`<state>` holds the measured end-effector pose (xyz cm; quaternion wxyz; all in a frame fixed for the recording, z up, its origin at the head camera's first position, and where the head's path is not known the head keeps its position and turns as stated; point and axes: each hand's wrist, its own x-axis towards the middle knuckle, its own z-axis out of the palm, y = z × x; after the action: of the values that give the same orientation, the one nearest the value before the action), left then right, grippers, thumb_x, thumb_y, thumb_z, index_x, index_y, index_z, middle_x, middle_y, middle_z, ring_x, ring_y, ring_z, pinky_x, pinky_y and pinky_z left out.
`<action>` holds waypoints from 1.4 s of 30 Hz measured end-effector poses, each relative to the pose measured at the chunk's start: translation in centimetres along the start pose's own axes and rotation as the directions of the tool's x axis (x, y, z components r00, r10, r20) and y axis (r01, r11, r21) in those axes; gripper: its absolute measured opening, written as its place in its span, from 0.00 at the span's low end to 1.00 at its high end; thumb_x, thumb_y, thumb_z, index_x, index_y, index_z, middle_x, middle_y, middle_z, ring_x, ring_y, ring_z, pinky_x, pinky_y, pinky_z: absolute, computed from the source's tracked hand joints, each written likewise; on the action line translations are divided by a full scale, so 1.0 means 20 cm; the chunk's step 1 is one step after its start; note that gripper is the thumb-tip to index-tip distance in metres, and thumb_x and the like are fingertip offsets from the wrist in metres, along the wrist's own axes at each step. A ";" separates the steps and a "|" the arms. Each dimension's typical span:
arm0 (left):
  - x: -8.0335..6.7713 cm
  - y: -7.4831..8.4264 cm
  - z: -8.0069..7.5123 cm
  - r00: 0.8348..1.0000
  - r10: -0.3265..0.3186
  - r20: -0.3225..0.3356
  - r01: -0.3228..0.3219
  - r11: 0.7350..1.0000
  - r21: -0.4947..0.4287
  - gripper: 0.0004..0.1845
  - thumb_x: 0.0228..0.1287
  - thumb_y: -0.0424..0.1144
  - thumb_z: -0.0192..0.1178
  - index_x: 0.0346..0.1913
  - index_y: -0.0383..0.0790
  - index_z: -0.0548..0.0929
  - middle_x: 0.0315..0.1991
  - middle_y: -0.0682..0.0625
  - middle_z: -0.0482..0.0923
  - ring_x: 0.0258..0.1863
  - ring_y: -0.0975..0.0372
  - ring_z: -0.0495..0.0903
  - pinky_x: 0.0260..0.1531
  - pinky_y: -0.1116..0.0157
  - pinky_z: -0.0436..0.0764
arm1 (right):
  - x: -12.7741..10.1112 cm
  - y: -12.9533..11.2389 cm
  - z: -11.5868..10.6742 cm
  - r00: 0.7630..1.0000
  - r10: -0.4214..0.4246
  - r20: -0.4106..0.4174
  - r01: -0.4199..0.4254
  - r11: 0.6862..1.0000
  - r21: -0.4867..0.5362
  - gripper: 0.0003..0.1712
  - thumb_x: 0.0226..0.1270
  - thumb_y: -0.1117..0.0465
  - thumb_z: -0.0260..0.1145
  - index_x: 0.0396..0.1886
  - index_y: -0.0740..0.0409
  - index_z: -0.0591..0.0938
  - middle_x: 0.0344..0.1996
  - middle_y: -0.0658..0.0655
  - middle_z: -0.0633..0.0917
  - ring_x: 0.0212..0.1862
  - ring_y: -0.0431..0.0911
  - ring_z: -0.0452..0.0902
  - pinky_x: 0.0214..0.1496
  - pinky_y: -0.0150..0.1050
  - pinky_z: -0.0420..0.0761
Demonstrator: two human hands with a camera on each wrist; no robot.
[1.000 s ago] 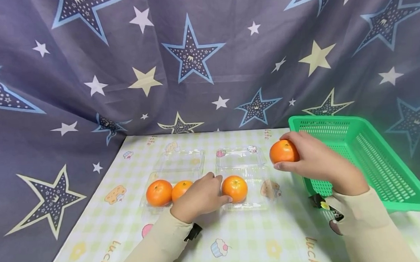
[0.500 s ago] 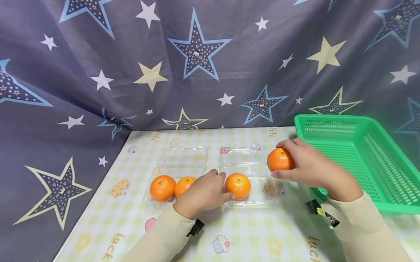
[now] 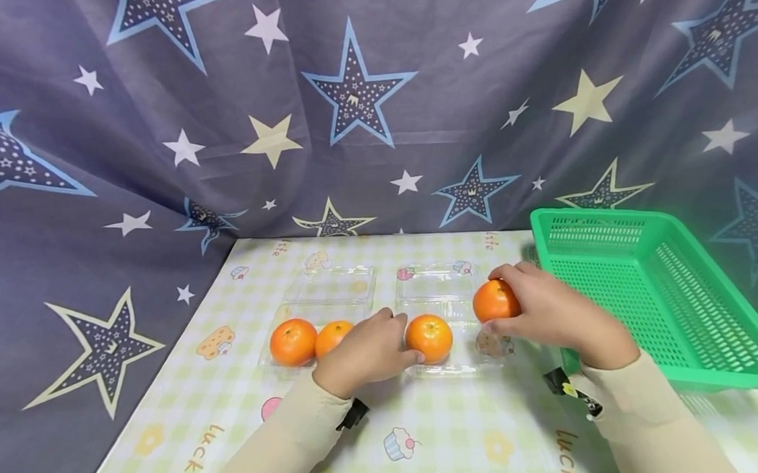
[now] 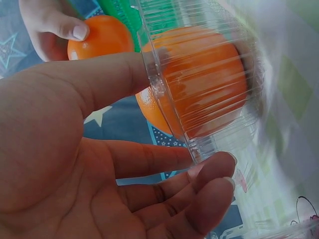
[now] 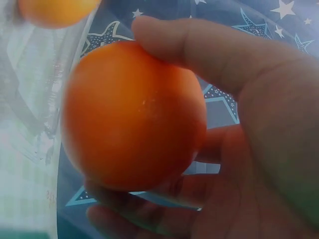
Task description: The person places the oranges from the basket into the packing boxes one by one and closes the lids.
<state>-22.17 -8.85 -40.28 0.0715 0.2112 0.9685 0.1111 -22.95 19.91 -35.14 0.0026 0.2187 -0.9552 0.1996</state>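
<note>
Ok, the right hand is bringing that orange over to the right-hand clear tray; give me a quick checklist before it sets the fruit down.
1. Right hand grips the round orange fruit firmly: ok, thumb and fingers wrap it in the right wrist view.
2. Right-hand clear plastic clamshell tray has room: ok, only one orange sits in it.
3. Tray steadied: ok, left hand grips its edge in the left wrist view.
4. Held fruit over the free spot: cannot tell, it is at the tray's far right edge.
5. Tray lid out of the way: ok, folded back.
6. Green plastic basket clear of the path: ok, off to the right.
</note>
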 end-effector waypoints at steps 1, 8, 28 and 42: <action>0.00 0.00 0.00 1.000 0.001 -0.001 -0.001 1.000 0.002 0.31 0.64 0.59 0.68 0.58 0.37 0.82 0.46 0.44 0.80 0.40 0.57 0.79 0.44 0.56 0.82 | 0.00 0.00 0.00 1.000 0.001 0.003 -0.001 1.000 0.001 0.37 0.54 0.46 0.81 0.59 0.57 0.78 0.47 0.60 0.81 0.42 0.50 0.78 0.42 0.47 0.84; 0.00 0.01 0.00 1.000 0.002 -0.002 -0.002 1.000 -0.008 0.30 0.63 0.58 0.70 0.56 0.36 0.82 0.45 0.44 0.79 0.37 0.57 0.78 0.42 0.56 0.82 | 0.01 -0.02 0.04 1.000 -0.004 0.017 0.005 1.000 -0.018 0.38 0.54 0.44 0.82 0.59 0.55 0.78 0.46 0.57 0.81 0.41 0.48 0.78 0.42 0.46 0.83; 0.00 0.02 -0.01 1.000 -0.001 -0.006 0.001 1.000 0.005 0.31 0.63 0.58 0.70 0.56 0.36 0.82 0.43 0.44 0.79 0.36 0.57 0.78 0.42 0.56 0.82 | 0.04 -0.03 0.13 0.999 -0.029 0.029 0.030 0.999 -0.030 0.37 0.52 0.45 0.82 0.58 0.52 0.79 0.44 0.55 0.82 0.38 0.46 0.78 0.40 0.44 0.82; 0.00 0.02 -0.01 1.000 -0.008 0.010 0.008 1.000 0.001 0.33 0.64 0.58 0.70 0.60 0.35 0.81 0.45 0.43 0.79 0.37 0.57 0.78 0.44 0.56 0.82 | 0.04 -0.05 0.16 0.998 -0.050 0.030 0.051 0.998 -0.037 0.37 0.52 0.46 0.83 0.57 0.54 0.79 0.42 0.54 0.83 0.38 0.45 0.77 0.41 0.43 0.81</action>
<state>-22.07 -8.49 -40.04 0.0765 0.2078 0.9690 0.1092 -22.99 17.52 -37.65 -0.0020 0.2457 -0.9528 0.1781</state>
